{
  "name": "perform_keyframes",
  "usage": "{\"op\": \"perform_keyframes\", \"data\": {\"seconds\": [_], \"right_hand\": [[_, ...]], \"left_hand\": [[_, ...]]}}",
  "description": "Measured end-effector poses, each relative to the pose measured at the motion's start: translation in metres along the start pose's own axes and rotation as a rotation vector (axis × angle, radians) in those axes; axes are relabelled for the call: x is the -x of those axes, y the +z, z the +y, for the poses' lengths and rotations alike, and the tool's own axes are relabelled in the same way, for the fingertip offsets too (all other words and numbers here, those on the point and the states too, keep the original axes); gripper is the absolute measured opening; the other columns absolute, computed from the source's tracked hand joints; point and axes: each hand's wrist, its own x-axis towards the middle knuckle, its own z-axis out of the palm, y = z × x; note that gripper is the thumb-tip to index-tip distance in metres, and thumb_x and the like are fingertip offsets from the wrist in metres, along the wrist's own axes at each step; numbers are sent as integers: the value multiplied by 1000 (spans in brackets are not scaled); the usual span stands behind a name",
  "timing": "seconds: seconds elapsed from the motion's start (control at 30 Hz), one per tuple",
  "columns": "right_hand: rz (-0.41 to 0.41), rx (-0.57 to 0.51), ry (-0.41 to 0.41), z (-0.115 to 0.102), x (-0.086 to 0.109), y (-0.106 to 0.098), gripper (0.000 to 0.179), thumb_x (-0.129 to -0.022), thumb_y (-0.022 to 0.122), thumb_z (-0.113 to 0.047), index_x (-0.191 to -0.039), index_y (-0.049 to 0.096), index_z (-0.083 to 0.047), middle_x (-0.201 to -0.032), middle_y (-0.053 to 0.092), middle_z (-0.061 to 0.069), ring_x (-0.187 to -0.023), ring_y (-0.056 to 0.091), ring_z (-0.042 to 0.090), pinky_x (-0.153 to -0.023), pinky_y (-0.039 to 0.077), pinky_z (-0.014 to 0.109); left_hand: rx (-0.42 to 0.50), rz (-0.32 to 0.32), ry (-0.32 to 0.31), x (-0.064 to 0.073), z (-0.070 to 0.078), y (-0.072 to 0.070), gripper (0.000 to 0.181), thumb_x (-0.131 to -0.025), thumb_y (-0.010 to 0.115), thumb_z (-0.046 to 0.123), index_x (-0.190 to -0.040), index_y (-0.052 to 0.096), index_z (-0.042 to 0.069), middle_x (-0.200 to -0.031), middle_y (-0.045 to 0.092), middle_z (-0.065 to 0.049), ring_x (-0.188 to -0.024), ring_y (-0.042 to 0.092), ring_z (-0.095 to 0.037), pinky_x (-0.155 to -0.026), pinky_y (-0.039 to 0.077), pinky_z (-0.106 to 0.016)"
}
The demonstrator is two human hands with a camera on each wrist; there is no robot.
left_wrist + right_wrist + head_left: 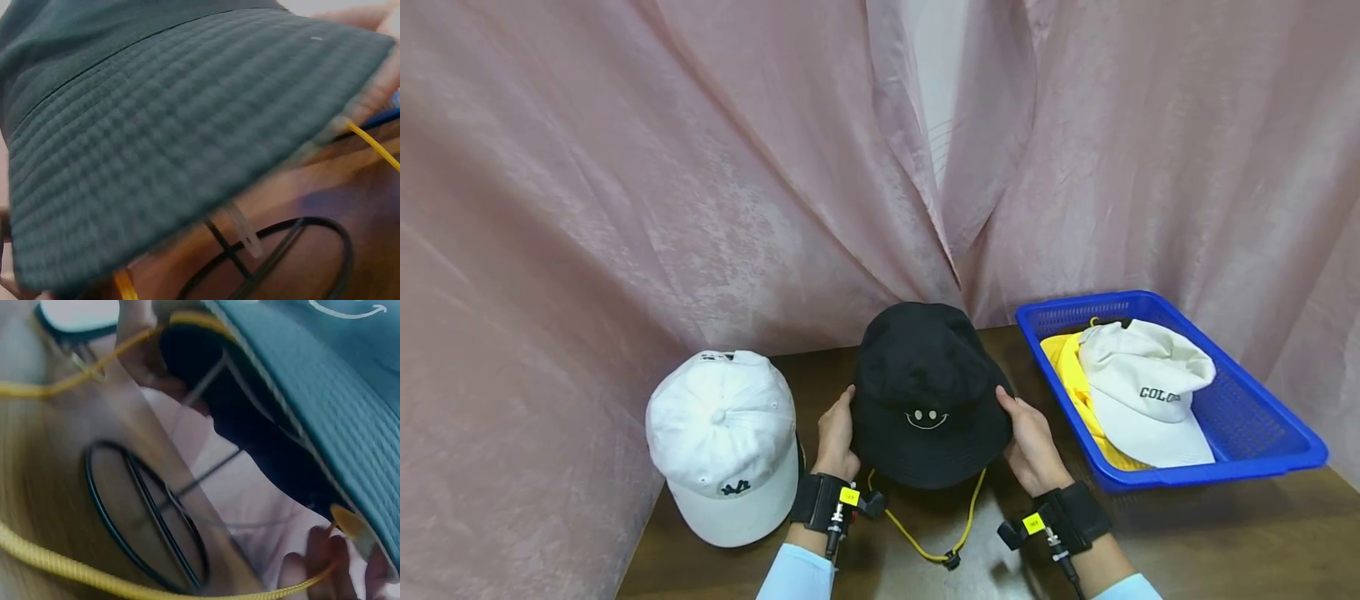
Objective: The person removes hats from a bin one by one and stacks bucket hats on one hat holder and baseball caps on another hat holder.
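A black bucket hat (925, 367) with a stitched smiley face is held upright between two hands in the head view. My left hand (837, 435) grips the brim at its left side, and my right hand (1033, 443) does the same at the right, thumb on top. Curled fingers (319, 559) show under the brim in the right wrist view. From the brim hangs a yellow chin cord (75, 570) with a black toggle (952, 560). Below the hat stands a thin wire stand with a black ring base (345, 250); the hat hides its top in the head view.
Left of the hat, a white baseball cap (722, 425) sits raised above the brown table (1225, 525). On the right, a blue basket (1262, 400) holds an off-white cap (1142, 367) lettered "COLO" over a yellow item (1063, 358). Pink curtains (737, 167) hang behind.
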Motion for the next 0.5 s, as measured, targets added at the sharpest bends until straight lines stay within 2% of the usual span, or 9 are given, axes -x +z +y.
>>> {"op": "perform_keyframes", "data": {"seconds": [0.07, 0.17, 0.27, 0.3, 0.4, 0.5], "right_hand": [[12, 117, -42, -4, 2, -2, 51, -103, 57, -41, -136, 50, -2, -119, 62, 2, -104, 59, 16, -91, 50, 27], [32, 300, -101, -11, 6, -4, 59, -104, 58, -38, -146, 41, 0, -137, 53, 14, -119, 55, 25, -103, 46, 38], [52, 455, -162, -19, 12, -5, 65, -104, 59, -33, -152, 34, 2, -151, 41, 22, -133, 45, 34, -112, 36, 47], [59, 499, -181, -21, 14, -6, 65, -103, 60, -32, -152, 34, 2, -152, 40, 23, -135, 43, 37, -114, 33, 50], [57, 608, -259, -28, 20, -6, 65, -102, 63, -27, -151, 36, 5, -152, 41, 25, -137, 44, 39, -112, 35, 48], [52, 707, -338, -36, 26, -7, 64, -100, 66, -25, -149, 38, 6, -150, 44, 26, -136, 45, 41, -110, 38, 49]], "left_hand": [[0, -26, -5, 6, -2, -4, 44, -102, 58, 39, -130, 59, 5, -127, 58, -7, -111, 56, -22, -99, 44, -37], [21, -66, -18, 14, -6, -10, 46, -104, 54, 38, -135, 50, 4, -129, 54, -8, -111, 55, -22, -98, 44, -37], [52, -91, -24, 24, -7, -13, 47, -105, 52, 36, -137, 42, 4, -123, 54, -7, -102, 58, -19, -88, 47, -35], [56, -98, -26, 27, -9, -15, 46, -105, 52, 36, -136, 40, 4, -120, 54, -7, -99, 58, -18, -85, 47, -34], [58, -111, -29, 39, -11, -17, 44, -105, 52, 35, -134, 36, 6, -108, 56, -4, -85, 56, -15, -75, 44, -30], [46, -132, -20, 51, -15, -19, 50, -105, 51, 34, -140, 31, 4, -112, 54, -7, -88, 55, -17, -78, 42, -32]]}}
